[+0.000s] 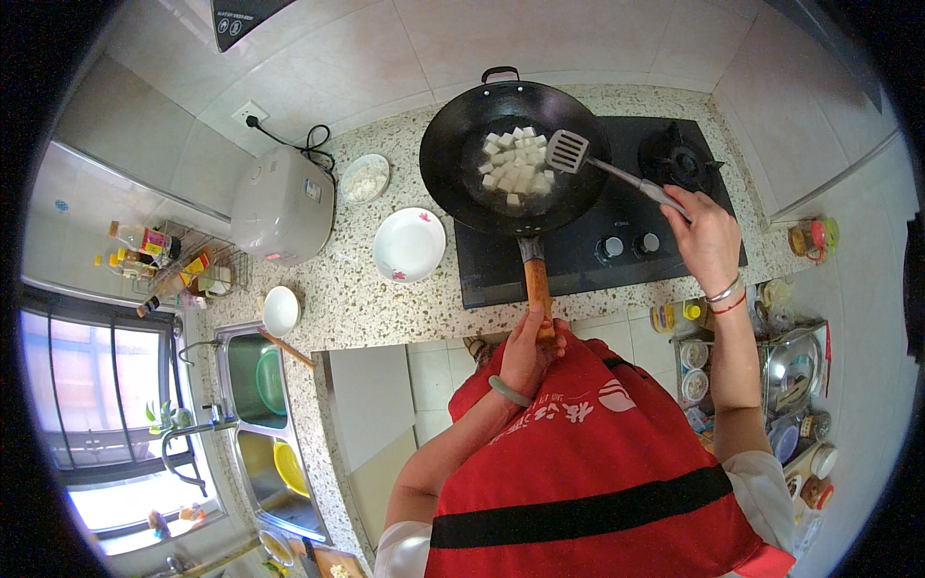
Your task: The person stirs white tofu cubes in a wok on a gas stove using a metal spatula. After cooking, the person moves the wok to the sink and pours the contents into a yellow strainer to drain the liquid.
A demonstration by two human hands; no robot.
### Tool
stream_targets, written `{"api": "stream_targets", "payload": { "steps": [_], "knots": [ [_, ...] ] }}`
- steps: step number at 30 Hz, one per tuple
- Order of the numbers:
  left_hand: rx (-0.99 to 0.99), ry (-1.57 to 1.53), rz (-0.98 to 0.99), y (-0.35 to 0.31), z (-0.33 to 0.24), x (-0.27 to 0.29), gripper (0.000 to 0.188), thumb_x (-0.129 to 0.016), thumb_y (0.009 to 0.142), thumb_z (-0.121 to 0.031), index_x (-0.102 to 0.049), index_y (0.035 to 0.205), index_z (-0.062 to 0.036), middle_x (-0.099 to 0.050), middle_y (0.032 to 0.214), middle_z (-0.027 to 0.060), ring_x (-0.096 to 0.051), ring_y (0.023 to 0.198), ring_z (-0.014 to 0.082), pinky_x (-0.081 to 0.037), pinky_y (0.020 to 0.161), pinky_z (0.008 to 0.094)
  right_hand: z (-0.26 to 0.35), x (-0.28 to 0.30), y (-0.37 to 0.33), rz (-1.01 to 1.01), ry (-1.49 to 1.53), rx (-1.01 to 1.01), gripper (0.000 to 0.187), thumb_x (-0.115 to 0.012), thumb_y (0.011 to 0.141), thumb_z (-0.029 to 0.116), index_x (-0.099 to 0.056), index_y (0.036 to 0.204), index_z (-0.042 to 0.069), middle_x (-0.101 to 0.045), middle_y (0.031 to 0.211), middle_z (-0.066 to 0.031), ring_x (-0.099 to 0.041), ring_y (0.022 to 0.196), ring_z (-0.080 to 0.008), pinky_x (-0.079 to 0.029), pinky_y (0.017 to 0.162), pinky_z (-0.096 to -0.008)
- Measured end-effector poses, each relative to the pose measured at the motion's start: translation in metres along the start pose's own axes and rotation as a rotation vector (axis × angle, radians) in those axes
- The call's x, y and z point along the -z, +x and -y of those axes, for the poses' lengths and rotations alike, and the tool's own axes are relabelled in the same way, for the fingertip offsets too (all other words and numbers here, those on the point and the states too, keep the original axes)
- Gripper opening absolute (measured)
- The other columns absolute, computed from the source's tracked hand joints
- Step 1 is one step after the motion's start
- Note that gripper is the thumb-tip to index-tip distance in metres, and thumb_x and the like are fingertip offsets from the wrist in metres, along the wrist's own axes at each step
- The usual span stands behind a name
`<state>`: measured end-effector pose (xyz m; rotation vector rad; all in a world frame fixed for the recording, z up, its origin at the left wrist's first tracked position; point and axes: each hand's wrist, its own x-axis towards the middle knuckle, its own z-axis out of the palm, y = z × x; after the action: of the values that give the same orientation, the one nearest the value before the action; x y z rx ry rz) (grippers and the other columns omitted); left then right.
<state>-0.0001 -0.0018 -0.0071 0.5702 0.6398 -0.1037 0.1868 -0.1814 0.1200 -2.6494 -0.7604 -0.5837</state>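
One wok sat on the black gas hob, the left hand grasping its wooden handle. The right hand gripped one slotted spatula beside white tofu cubes, too clustered to count. Two knobs and one burner showed; the wok hid the hob beneath.

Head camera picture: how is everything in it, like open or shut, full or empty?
Left hand: closed around the wok handle
Right hand: closed around the spatula
Spatula: slotted blade over the wok
Wok: over the stove, white cubes in it
Small bowl: something white inside
White plate: face up, empty
Rice cooker: lid shut
Plug: in the wall socket
Right burner: no flame visible
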Motion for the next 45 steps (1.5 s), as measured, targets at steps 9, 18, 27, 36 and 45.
{"api": "stream_targets", "payload": {
  "steps": [9,18,27,36,45],
  "knots": [
    [-0.009,0.003,0.010,0.003,0.003,0.004,0.033,-0.052,0.094,-0.040,-0.047,0.094,-0.0080,-0.060,0.087,0.0106,-0.055,0.067,0.0162,-0.046,0.058,0.0289,0.006,0.008,0.002,0.058,-0.001,0.036,0.019,-0.065,0.081,0.019,-0.067,0.099,0.013,-0.061,0.075,-0.0081,-0.061,0.063,-0.0297,-0.047,0.052,-0.0382],
    [-0.022,0.014,0.024,0.003,0.004,0.005,0.033,-0.053,0.093,-0.041,-0.047,0.096,-0.0080,-0.060,0.088,0.0105,-0.055,0.067,0.0161,-0.046,0.058,0.0288,0.006,0.001,0.008,0.001,0.113,0.117,0.025,-0.062,0.082,0.010,-0.061,0.108,0.008,-0.056,0.080,-0.0114,-0.058,0.065,-0.0310,-0.046,0.054,-0.0382],
    [-0.004,0.008,0.008,0.001,0.001,0.002,0.032,-0.053,0.093,-0.040,-0.047,0.093,-0.0087,-0.060,0.088,0.0108,-0.055,0.067,0.0161,-0.047,0.058,0.0288,0.002,-0.022,-0.001,0.050,0.225,0.108,0.027,-0.061,0.083,0.007,-0.060,0.110,0.006,-0.056,0.080,-0.0137,-0.059,0.066,-0.0330,-0.047,0.056,-0.0389],
    [-0.015,0.005,0.008,0.000,0.000,0.001,0.031,-0.052,0.094,-0.039,-0.047,0.092,-0.0084,-0.061,0.088,0.0112,-0.055,0.067,0.0163,-0.047,0.057,0.0288,0.003,-0.029,-0.009,0.068,0.269,0.103,0.026,-0.061,0.083,0.007,-0.061,0.109,0.005,-0.056,0.080,-0.0142,-0.059,0.065,-0.0331,-0.047,0.056,-0.0391],
    [-0.020,0.012,0.016,0.000,0.000,0.001,0.030,-0.051,0.094,-0.039,-0.047,0.092,-0.0090,-0.061,0.087,0.0109,-0.055,0.066,0.0160,-0.047,0.057,0.0288,0.002,-0.031,-0.013,0.058,0.270,0.094,0.027,-0.062,0.083,0.005,-0.061,0.110,0.004,-0.056,0.079,-0.0130,-0.058,0.064,-0.0305,-0.046,0.056,-0.0362]
  ]
}}
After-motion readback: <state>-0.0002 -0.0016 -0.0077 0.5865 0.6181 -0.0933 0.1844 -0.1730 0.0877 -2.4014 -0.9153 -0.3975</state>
